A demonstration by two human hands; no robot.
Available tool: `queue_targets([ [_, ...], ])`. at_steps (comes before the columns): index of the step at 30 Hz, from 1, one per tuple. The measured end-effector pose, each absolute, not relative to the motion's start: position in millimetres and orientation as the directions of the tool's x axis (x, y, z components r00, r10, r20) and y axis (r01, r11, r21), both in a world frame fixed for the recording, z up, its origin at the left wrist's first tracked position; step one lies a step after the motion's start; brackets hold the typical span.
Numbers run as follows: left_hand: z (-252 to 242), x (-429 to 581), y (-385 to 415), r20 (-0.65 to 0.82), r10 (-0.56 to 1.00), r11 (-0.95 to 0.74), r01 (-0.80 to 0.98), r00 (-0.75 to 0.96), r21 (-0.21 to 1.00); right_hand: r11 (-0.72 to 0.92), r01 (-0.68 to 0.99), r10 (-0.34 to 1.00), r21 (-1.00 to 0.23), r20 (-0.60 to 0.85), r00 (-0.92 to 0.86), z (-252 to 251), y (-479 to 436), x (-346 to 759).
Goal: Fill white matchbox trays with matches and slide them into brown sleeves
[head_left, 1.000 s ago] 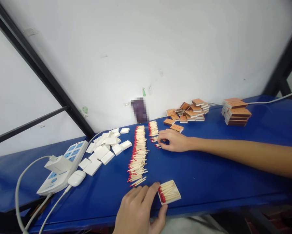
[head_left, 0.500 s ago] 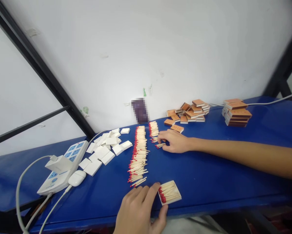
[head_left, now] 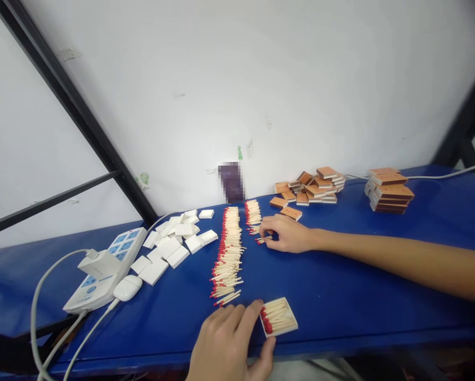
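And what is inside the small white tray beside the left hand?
Inside the tray are wooden matches, red heads toward the left hand. The upper ones cover most of the bottom, so what lies beneath them cannot be seen.

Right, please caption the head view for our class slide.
Left hand holds a tray of red-tipped matches; right hand is at the near end of the shorter match row.

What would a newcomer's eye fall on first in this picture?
Probably the long row of red-tipped matches down the middle of the blue table. Near the front edge, the left hand holds a small open tray of matches. Orange boxes lie heaped toward the back right, flat white pieces at the left.
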State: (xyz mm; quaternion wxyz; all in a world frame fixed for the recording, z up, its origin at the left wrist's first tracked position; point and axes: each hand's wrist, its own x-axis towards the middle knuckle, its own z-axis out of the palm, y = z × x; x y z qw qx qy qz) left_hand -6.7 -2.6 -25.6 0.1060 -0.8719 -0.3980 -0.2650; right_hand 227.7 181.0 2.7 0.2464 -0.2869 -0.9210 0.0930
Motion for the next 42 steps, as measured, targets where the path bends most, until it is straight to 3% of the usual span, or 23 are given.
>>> queue_targets([
  [8,-31.8,-7.9,-0.5,0.549,0.639,-0.645,0.764,0.539,0.002,0.811,0.512,0.583,-0.281,0.442,-0.681,1.8,179.3,226.5],
  [17,-32.5,-10.5,2.5,0.545,0.621,-0.650,0.759,0.564,-0.045,0.848,0.459,0.529,-0.266,0.365,-0.766,2.8,180.3,229.8],
  [25,-33.4,-12.1,4.7,0.541,0.614,-0.663,0.747,0.575,-0.042,0.864,0.412,0.500,-0.290,0.395,-0.770,3.1,181.1,229.6],
  [34,-34.0,-11.9,2.9,0.537,0.614,-0.667,0.744,0.578,-0.038,0.853,0.442,0.521,-0.277,0.390,-0.760,0.6,181.6,229.0],
  [42,-32.2,-10.5,2.7,0.552,0.607,-0.662,0.748,0.572,-0.046,0.782,0.573,0.617,-0.245,0.440,-0.653,-1.0,180.7,227.5],
])
